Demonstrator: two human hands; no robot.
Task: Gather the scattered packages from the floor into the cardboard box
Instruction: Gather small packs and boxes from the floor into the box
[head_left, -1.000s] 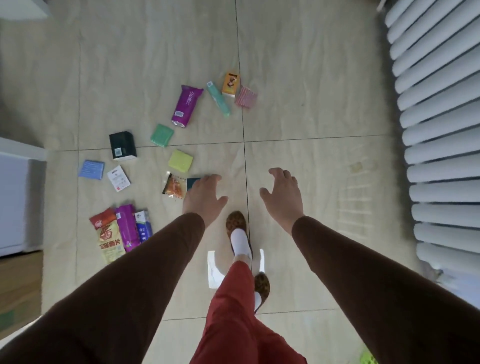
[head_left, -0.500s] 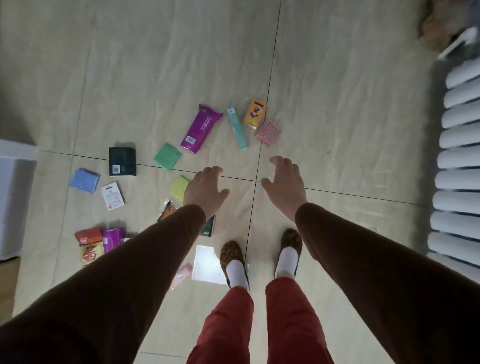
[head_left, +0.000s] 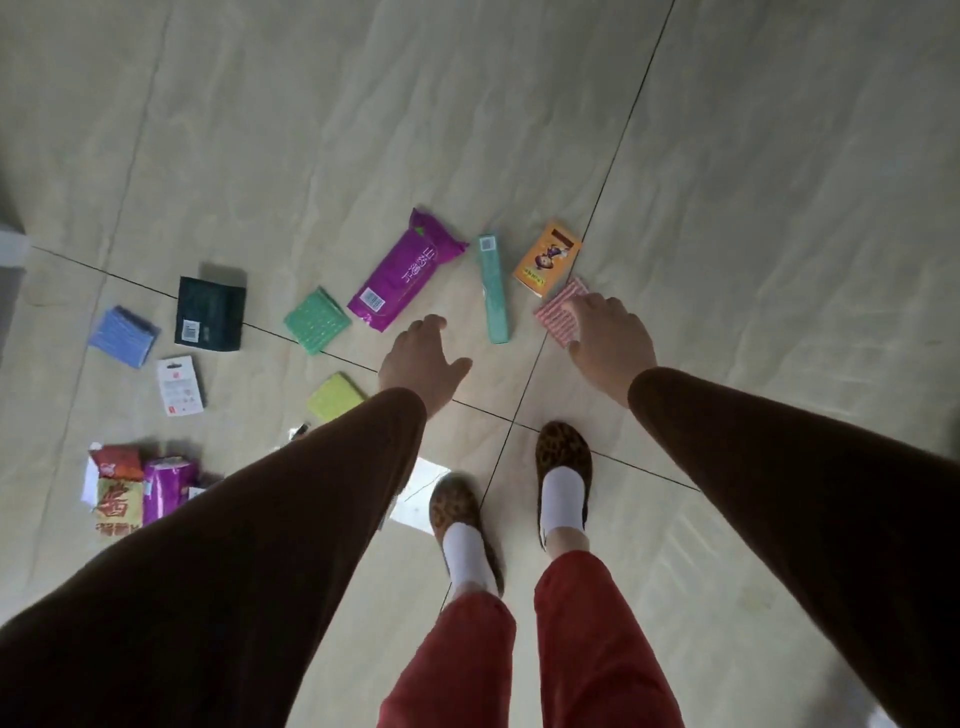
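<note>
Several packages lie scattered on the tiled floor. My right hand (head_left: 610, 340) hovers open over the near edge of a pink packet (head_left: 557, 315), beside an orange box (head_left: 546, 257). My left hand (head_left: 420, 364) is open and empty, just below a long purple pack (head_left: 404, 270) and left of a teal stick pack (head_left: 492, 287). A green packet (head_left: 317, 319), a yellow packet (head_left: 335, 397), a dark green pouch (head_left: 209, 315), a blue packet (head_left: 123, 335) and a white card (head_left: 179, 386) lie to the left. No cardboard box is in view.
Snack bags (head_left: 135, 488) in red and purple cluster at the lower left, partly hidden by my left sleeve. My feet in leopard slippers (head_left: 563, 457) stand near a tile joint. A pale furniture edge (head_left: 10, 244) shows at the far left. Bare tiles stretch ahead and right.
I have stepped forward and the view has tilted; both hands have reached farther out, the right one now over the pink packet. The radiator at the right has left the view.
</note>
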